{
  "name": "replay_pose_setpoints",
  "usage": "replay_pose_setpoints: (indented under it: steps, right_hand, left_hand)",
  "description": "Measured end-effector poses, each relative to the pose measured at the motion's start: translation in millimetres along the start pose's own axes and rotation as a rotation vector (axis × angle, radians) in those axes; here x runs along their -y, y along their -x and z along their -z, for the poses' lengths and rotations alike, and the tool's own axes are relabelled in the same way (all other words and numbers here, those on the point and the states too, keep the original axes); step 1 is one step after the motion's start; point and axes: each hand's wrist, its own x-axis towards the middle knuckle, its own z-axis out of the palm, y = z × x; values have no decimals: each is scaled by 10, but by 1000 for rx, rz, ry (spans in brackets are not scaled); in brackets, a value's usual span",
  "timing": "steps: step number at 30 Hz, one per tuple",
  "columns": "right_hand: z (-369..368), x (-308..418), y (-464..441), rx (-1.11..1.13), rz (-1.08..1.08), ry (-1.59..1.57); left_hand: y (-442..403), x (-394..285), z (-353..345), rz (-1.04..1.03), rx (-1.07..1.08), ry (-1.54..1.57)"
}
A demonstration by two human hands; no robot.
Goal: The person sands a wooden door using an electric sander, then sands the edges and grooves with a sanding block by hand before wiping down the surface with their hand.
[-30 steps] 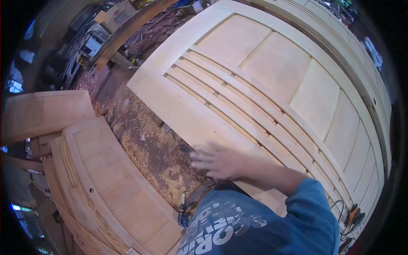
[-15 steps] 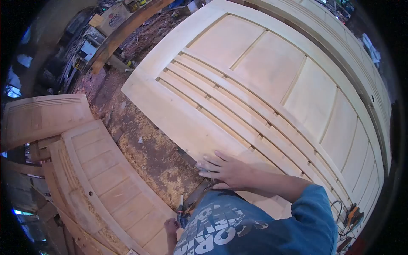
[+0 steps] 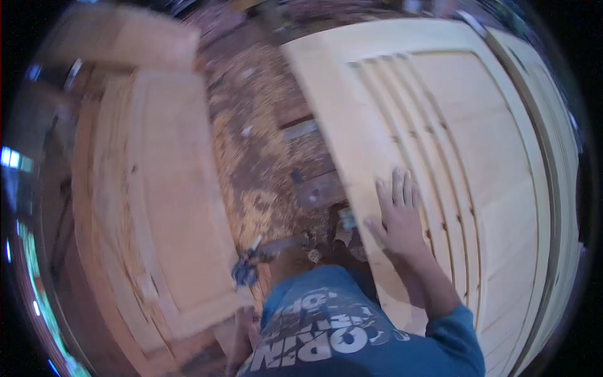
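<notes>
My right hand (image 3: 400,217) lies flat with its fingers spread on the pale wooden door panel (image 3: 361,138), near its left edge and beside the long slats. Low in the view, by the left side of my blue shirt, my left hand (image 3: 247,320) is blurred, and its fingers cannot be made out. It is close to the lower edge of a second, browner door (image 3: 179,188). A dark blue object with a pale tip (image 3: 245,271) stands just above this hand, at that door's right edge.
Wood shavings (image 3: 260,204) cover the ground between the two doors. More boards (image 3: 113,220) are stacked at the left under the brown door. Another panel (image 3: 125,34) lies at the upper left. Behind the pale door at the right stands another door (image 3: 556,144).
The view has turned, so the pale door now stands more upright in it. My right hand has moved further onto the door, away from its edge.
</notes>
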Motion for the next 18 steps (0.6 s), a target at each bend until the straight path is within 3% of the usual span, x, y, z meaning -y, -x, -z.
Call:
replay_pose_setpoints:
  steps: [4, 6, 7, 8, 10, 11, 14, 16, 18]
  right_hand:
    - [-94, 366, 242, 390, 404, -52]
    - [-36, 278, 221, 417, 216, -102]
    - [-194, 22, 189, 160, 253, 66]
    - [-221, -305, 153, 7, 142, 132]
    - [-146, -687, 0, -137, -97, 217]
    - [-160, -803, -48, -124, -246, 413]
    - [-356, -638, -49, -198, -267, 315]
    - [-480, -330, -32, -169, -202, 286]
    - [-613, 9, 43, -130, -119, 377]
  left_hand:
    - [-105, 564, -77, 39, -86, -52]
    - [-101, 598, -184, 66, -134, 104]
    - [-30, 428, -166, 85, -135, 322]
    - [-12, 328, -173, 71, -101, 442]
    - [-45, 279, -178, 19, 5, 584]
    - [-107, 300, -169, -33, 78, 602]
    - [150, -14, -39, 83, -105, 576]
    - [47, 543, 158, 46, 15, 697]
    - [7, 1150, 277, 40, -18, 698]
